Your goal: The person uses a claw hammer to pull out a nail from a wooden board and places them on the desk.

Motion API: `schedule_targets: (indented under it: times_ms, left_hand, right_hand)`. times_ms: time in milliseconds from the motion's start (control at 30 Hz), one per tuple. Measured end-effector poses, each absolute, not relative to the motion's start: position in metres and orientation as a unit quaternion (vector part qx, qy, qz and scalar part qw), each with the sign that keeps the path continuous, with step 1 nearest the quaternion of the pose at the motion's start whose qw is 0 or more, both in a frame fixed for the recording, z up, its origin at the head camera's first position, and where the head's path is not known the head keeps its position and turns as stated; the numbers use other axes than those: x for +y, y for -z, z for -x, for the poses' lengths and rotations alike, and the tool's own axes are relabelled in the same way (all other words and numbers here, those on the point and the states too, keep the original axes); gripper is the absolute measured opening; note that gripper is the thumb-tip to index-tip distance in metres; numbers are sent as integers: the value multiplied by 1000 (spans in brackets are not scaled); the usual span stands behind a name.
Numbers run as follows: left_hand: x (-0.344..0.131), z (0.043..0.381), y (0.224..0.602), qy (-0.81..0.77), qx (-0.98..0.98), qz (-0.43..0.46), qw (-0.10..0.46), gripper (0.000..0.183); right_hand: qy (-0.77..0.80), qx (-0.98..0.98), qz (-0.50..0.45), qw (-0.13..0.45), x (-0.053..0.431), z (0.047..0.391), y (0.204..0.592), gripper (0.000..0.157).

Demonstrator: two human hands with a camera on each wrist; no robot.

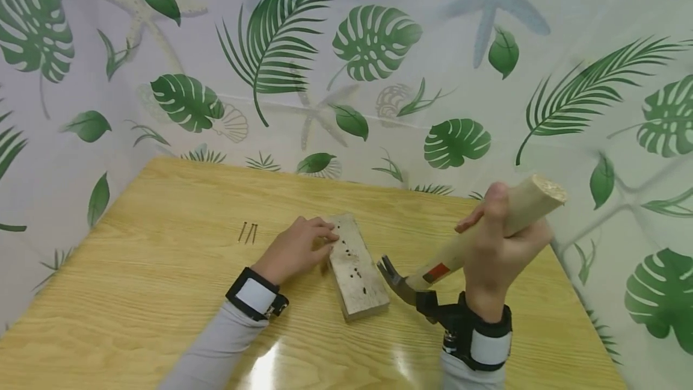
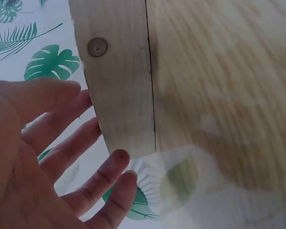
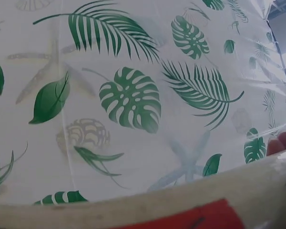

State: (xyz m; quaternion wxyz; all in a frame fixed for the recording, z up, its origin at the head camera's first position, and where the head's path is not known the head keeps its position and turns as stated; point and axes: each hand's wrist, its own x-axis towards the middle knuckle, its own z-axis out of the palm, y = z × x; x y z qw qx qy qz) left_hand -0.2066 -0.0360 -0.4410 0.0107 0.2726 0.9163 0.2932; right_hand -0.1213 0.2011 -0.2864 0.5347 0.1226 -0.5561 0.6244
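Note:
A pale wooden block (image 1: pixel 354 263) with several dark spots along its top lies on the table. My left hand (image 1: pixel 300 248) is at its far left side. In the left wrist view, the fingers of that hand (image 2: pixel 52 143) are fairly straight, their tips at the edge of the block (image 2: pixel 119 95). My right hand (image 1: pixel 495 251) grips the wooden handle of a claw hammer (image 1: pixel 449 260), butt end raised. The dark metal head hangs low, just right of the block, claw towards it. The right wrist view shows only part of the hammer handle (image 3: pixel 100 214) and some fingertips.
Three nails (image 1: pixel 248 233) lie on the wooden table (image 1: pixel 162 269), left of the block. A curtain (image 1: pixel 346 77) printed with leaves and starfish stands behind the table and along its sides. Each wrist wears a black strap (image 1: pixel 257 294).

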Motion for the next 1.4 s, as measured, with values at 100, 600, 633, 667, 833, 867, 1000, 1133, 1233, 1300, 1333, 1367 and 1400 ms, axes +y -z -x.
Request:
schedule_targets:
  times_ms: [100,600,633,667,833,867,1000,1133,1233,1300,1333,1367,1400]
  left_hand:
    - [-34,205,441,-298,918,-262,18,24]
    - [-35,204,439,-288,922,-260,7,27]
    - [-35,204,439,-290,921,-260,7,27]
    - [-35,204,438,-292,920,-260,7,27]
    - [-35,205,439,-300,917,-263,7,25]
    - [-34,205,440,-301,916,-264,8,25]
    - [-34,204,441,-303,916,-263,14,25]
    - [-33,203,441,-305,916,-259,14,26]
    - [-33,203,441,-309,915,-259,13,27]
    - [-33,203,442,-309,915,-260,11,26]
    - [-33,203,441,-308,915,-260,11,26]
    - [-33,203,441,-308,915,-260,10,25]
    - [-33,203,441,-307,915,-260,9,25]
  right_hand:
    - [-619,-588,-118,508,216,117,292,35]
    - [-591,-725,-47,350,265,121,311,48]
    - [-598,-723,-45,342,266,122,312,49]
    - [-604,-721,-46,336,266,124,313,49]
    - [-611,-728,-25,310,267,134,321,50]
    - [-604,-735,-21,307,267,136,322,47]
    - [-563,-775,-9,286,268,145,332,27]
    - [-513,-826,2,234,275,156,344,50]
    - [-450,-872,24,190,282,163,355,62]
    - [-405,-900,42,157,286,168,363,66]
    - [-389,-910,51,137,287,170,367,67]
    - [-378,-917,60,113,289,173,371,69]
    - [-371,-922,71,88,290,176,376,70]
